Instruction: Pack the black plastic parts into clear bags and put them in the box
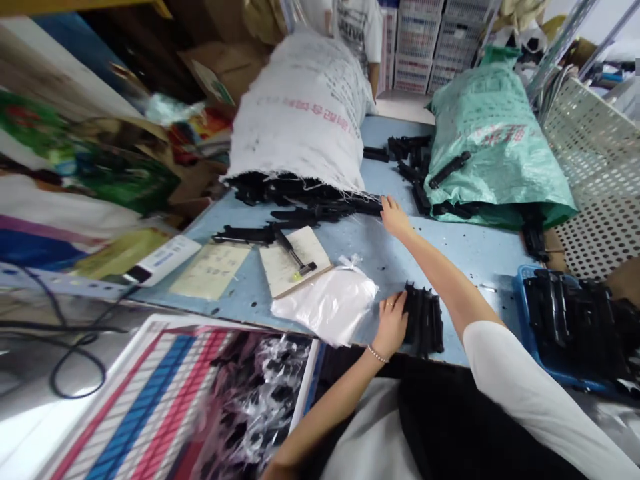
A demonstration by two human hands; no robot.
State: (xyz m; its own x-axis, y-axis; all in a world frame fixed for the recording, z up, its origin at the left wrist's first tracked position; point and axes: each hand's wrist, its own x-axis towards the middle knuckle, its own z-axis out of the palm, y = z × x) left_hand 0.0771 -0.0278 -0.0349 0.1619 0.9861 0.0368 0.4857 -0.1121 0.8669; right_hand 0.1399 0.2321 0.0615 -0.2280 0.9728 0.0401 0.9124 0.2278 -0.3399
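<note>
My left hand [390, 325] rests against a stack of black plastic parts [424, 319] at the near edge of the blue table [465, 247], fingers curled on the stack's left side. My right hand [393, 215] reaches far forward, fingers closed on black plastic parts [325, 212] spilling from the mouth of a big white woven sack [305, 110]. A pile of clear plastic bags [327, 303] lies just left of my left hand.
A green sack [493, 143] with more black parts lies at the right. A blue crate [575, 327] of black parts sits at the near right. Notebooks [290, 263], a striped bag [165, 400] and a perforated white panel [595, 167] surround the table. Another person [357, 27] stands behind.
</note>
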